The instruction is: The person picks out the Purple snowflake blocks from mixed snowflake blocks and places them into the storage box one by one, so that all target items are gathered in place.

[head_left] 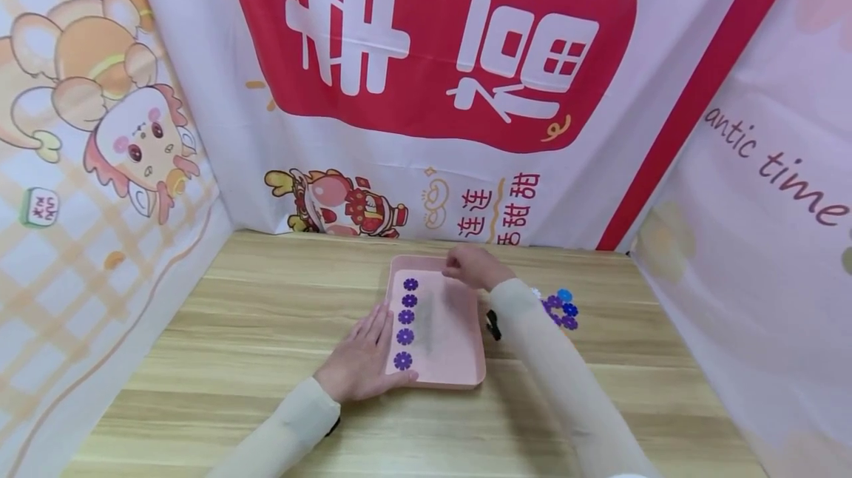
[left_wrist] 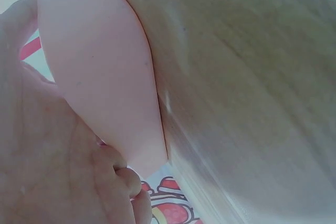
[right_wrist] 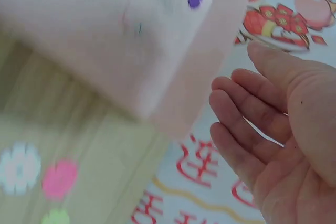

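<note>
While the left hand (head_left: 359,363) rests along the left side of the pink tray (head_left: 459,359), the right hand (head_left: 478,267) is above its far right corner. The left fingers lie close together and bend over the left rim, and the left thumb is laid over the near rim, so that the near left corner of the tray sits between thumb and fingers. The right fingers are loosely bent, and in the right wrist view the thumb stands apart from them, with nothing pinched between.

Inside the tray, five purple discs (head_left: 406,317) make one line from the near end to the far end, next to the left wall; the left fingers are just beside them, whereas the right hand is well apart from them. Each disc is small, flat and round, and has a notched edge like a flower. The tray is rectangular, with rounded corners and low walls, and it lies flat on the wooden table (head_left: 266,315). To the right of it there is a loose pile (head_left: 555,302) of similar pieces, purple, blue and white; the right wrist view shows also a pink piece (right_wrist: 60,178).
</note>
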A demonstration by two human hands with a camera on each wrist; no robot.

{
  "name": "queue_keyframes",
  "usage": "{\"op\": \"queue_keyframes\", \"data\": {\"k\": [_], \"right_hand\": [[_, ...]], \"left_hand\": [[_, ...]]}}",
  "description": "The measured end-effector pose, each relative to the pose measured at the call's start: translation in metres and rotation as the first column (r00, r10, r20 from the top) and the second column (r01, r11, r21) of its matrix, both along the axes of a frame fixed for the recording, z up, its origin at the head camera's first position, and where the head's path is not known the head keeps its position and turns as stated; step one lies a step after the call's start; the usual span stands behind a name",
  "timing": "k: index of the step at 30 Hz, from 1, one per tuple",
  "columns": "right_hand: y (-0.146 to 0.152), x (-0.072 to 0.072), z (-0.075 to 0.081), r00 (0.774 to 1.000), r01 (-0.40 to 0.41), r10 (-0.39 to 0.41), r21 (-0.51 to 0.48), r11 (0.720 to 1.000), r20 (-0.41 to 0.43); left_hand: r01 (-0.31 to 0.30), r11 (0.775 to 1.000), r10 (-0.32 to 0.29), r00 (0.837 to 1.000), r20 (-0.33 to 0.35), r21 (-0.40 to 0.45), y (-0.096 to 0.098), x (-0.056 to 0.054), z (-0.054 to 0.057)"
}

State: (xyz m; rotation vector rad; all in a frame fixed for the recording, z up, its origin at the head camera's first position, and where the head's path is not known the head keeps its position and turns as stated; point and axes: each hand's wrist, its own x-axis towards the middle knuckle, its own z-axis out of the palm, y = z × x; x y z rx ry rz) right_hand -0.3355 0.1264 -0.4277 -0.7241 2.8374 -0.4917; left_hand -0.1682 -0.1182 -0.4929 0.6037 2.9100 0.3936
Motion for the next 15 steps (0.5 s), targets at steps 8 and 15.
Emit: {"op": "queue_keyframes", "data": {"k": [8, 15], "right_hand": [[0.068, 0.011, 0.021, 0.993, -0.114, 0.114, 0.009, 0.993, -0.027], [0.124, 0.029, 0.020, 0.997, -0.074, 0.072, 0.105, 0.992, 0.028]], "left_hand": [[0.005, 1.000, -0.005, 1.000, -0.002, -0.005, 0.002, -0.002, 0.000], [0.012, 1.000, -0.012, 1.000, -0.009, -0.001, 0.006, -0.001, 0.000]]}}
